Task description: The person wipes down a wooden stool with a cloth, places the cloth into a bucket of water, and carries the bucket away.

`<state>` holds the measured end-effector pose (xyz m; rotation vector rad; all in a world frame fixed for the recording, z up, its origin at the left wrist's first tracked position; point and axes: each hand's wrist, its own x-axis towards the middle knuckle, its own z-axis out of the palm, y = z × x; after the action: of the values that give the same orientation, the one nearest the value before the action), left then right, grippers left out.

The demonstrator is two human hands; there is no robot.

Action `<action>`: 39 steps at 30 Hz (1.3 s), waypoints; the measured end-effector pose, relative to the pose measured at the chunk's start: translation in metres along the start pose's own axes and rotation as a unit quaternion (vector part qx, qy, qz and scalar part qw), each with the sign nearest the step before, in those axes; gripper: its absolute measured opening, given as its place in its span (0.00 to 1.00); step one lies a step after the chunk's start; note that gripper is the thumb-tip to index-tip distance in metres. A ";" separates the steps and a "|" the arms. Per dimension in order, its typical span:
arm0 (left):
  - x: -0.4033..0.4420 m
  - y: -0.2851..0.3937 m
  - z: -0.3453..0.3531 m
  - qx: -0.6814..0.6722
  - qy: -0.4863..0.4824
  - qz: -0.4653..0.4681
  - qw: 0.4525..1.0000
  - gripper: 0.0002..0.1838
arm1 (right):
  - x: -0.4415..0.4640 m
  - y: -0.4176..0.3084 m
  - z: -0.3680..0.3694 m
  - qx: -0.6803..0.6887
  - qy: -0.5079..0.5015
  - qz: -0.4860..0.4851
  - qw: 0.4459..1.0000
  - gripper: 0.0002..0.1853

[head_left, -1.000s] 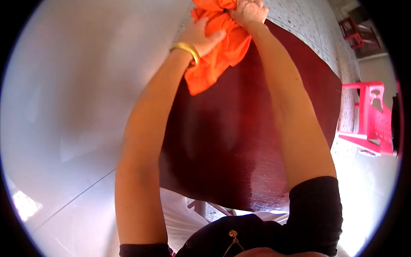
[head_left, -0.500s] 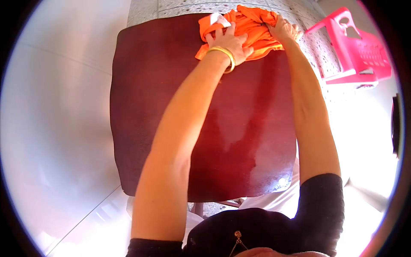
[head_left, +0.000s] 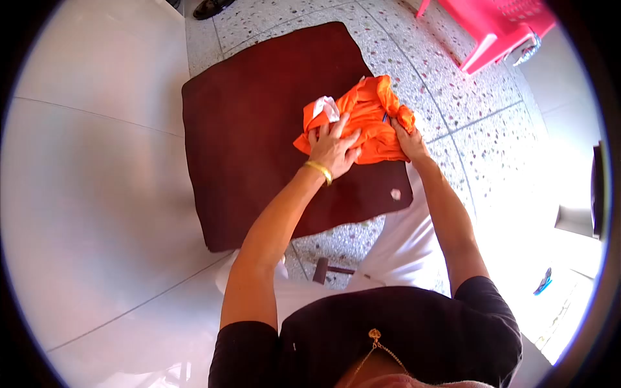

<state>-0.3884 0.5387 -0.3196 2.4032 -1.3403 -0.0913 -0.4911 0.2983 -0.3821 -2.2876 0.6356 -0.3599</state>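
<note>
Resting spread on the orange cloth [head_left: 375,139] at the tabletop's [head_left: 252,129] right edge, the left hand [head_left: 333,150] covers its inner side; the right hand [head_left: 414,143] meets the outer side, pinching or not, I cannot tell. Folds seem to overhang, so the cloth could slip off if the left hand lifts.
</note>
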 end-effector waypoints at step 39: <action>0.012 -0.131 -0.068 0.106 0.021 -0.208 0.972 0.27 | 0.152 -0.259 0.096 -0.333 -0.254 -0.110 0.901 0.42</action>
<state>-0.2602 0.6106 -0.3029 2.8181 -0.8440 -0.0102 -0.2351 0.4306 -0.2545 -2.9460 0.2374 0.4259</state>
